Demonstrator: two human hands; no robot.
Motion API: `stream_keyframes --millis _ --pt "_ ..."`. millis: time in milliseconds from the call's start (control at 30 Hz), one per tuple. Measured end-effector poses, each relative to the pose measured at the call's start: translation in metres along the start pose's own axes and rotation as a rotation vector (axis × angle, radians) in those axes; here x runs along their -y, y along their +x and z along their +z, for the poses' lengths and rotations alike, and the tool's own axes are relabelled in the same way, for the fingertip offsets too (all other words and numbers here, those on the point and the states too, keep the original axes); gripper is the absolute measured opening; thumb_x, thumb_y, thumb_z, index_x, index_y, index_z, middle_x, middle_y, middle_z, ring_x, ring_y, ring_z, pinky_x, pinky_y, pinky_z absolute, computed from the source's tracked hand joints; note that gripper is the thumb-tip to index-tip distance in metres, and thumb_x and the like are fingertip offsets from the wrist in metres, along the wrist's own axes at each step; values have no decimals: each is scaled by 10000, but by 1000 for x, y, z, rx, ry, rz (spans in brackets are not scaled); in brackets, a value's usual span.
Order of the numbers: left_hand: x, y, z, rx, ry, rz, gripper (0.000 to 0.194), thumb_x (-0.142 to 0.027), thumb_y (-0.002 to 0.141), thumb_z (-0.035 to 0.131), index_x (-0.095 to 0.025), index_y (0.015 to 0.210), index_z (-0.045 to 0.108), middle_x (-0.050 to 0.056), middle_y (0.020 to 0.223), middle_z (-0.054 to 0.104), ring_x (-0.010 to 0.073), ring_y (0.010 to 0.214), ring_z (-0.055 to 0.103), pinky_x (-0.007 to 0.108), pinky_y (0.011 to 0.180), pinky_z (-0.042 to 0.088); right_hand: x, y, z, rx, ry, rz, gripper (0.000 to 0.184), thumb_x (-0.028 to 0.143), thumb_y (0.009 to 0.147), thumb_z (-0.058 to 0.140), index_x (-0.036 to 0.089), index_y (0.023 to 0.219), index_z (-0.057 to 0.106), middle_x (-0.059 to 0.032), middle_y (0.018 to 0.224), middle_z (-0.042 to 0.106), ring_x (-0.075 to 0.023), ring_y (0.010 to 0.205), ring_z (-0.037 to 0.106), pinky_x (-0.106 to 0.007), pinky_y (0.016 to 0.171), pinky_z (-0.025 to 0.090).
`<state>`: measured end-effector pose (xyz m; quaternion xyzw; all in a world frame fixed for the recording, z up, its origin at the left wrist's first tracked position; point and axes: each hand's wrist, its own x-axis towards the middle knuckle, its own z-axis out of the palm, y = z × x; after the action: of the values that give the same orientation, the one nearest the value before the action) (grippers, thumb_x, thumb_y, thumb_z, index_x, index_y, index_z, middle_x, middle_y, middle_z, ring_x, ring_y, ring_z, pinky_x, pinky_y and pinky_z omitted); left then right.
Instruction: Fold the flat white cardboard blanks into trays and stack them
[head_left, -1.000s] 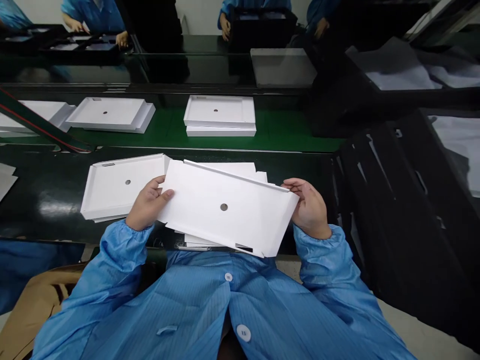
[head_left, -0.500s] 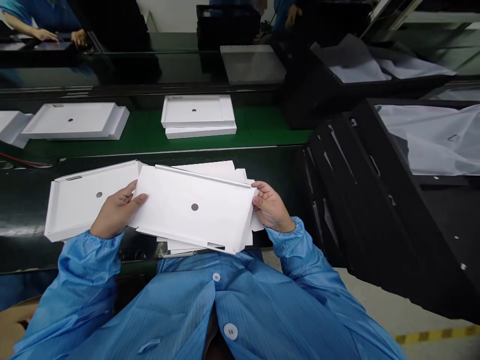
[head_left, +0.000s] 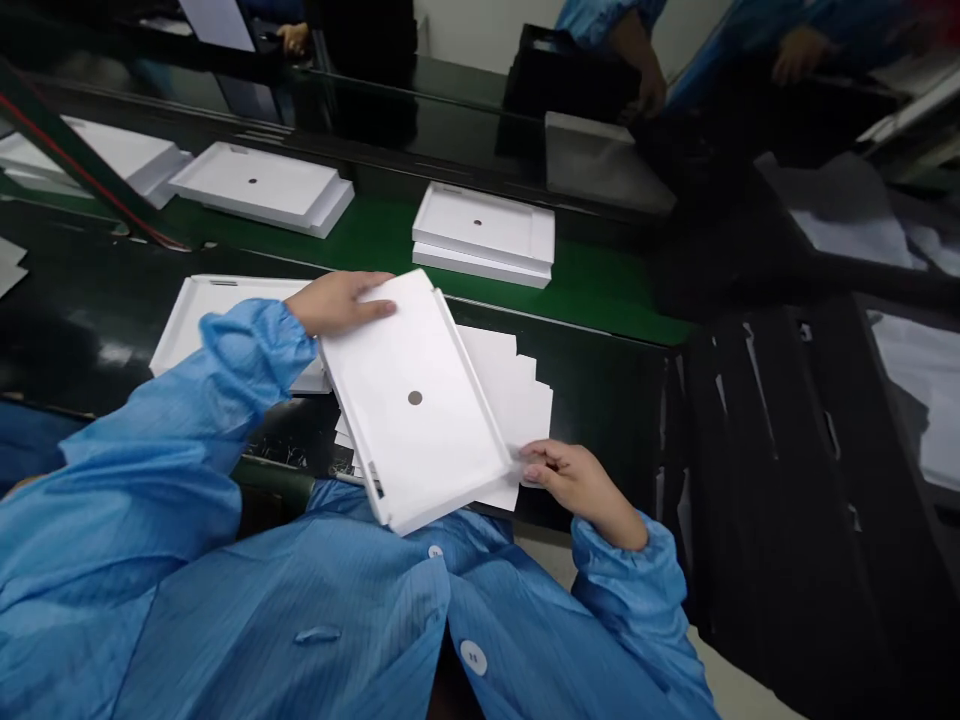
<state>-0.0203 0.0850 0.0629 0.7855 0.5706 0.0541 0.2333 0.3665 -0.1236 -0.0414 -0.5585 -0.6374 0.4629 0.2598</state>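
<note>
A white cardboard tray (head_left: 442,430) with a round hole is held tilted in front of me, one corner towards my body. My left hand (head_left: 341,302) grips its upper left edge, thumb on top of the panel. At its right corner, my right hand (head_left: 574,480) has curled fingers, with a blurred white edge between fingertips and thumb. Beneath the tray lie flat white cardboard blanks (head_left: 529,410) in a loose stack. A folded white tray (head_left: 232,290) rests on the bench to the left, partly hidden by my left arm.
Stacked white trays (head_left: 480,225), with more stacked trays (head_left: 255,185) further left, sit on the green conveyor (head_left: 600,290). Large black bins (head_left: 780,480) stand at the right. A slanted dark bar (head_left: 82,165) crosses the left. Behind, a co-worker's hand (head_left: 649,80) shows.
The tray in my hands has turned clockwise, its right end swinging down towards me. My left hand has moved up and right, my right hand lower. The view has shifted and tilted.
</note>
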Motion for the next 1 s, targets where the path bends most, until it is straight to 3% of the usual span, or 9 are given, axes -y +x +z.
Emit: stream_keyframes --millis 133,200,300,367,433,533,700,833,1000 --pt "-27 30 10 105 80 116 642 -630 905 529 -323 1470 543 13 1393 643 286 1235 605 350 1025 432 17 7 -9 -267 -167 -73 345 559 938 577 247 1007 709 -78 859 753 -260 793 708 -403 709 563" --pt "-39 42 23 152 111 217 650 -629 906 526 -329 1483 525 4 1435 616 273 1279 575 334 1055 407 33 26 -5 -399 -184 -158 350 541 966 541 252 1094 692 -107 1022 741 -270 937 696 -439 842 565" --pt "-56 53 43 216 142 362 628 -634 913 504 -330 1461 546 5 1422 626 241 1261 586 294 1040 410 52 72 1 -483 -247 -283 460 534 959 546 251 1317 606 -149 1327 617 -276 1138 625 -432 925 552" --pt "-63 54 54 238 187 430 618 -636 914 493 -312 1434 576 31 1372 655 239 1206 618 289 1000 432 59 107 3 -421 -274 -291 618 504 935 595 257 1486 465 -156 1507 472 -290 1272 544 -441 990 525" --pt "-67 52 61 230 243 464 652 -636 902 507 -277 1442 571 73 1345 660 259 1179 630 307 982 446 60 135 2 -268 -293 -262 673 438 919 621 253 1532 414 -157 1470 506 -289 1214 570 -454 995 514" --pt "-63 44 63 186 316 430 736 -621 871 562 -248 1503 500 114 1356 641 300 1212 608 354 1012 437 55 157 0 -95 -332 -221 643 340 865 662 228 1479 508 -139 1341 575 -277 1144 589 -437 987 512" --pt "-32 26 63 218 328 271 763 -652 789 656 -259 1437 570 111 1342 644 318 1231 585 387 1062 403 48 156 -3 -10 -258 -199 634 314 779 754 219 1390 618 -130 1353 553 -284 1221 565 -439 1051 483" --pt "-14 12 62 245 195 309 885 -663 743 684 -206 1482 521 144 1385 604 325 1280 544 383 1086 399 52 146 0 86 -74 -181 646 348 706 855 244 1316 669 -99 1354 606 -290 1268 564 -466 1127 433" --pt "-13 0 52 240 20 247 1019 -640 714 706 -229 1581 365 125 1443 534 302 1293 536 348 1072 431 61 144 7 155 368 -23 770 383 684 885 256 1373 564 -79 1313 648 -253 1097 670 -434 944 579"
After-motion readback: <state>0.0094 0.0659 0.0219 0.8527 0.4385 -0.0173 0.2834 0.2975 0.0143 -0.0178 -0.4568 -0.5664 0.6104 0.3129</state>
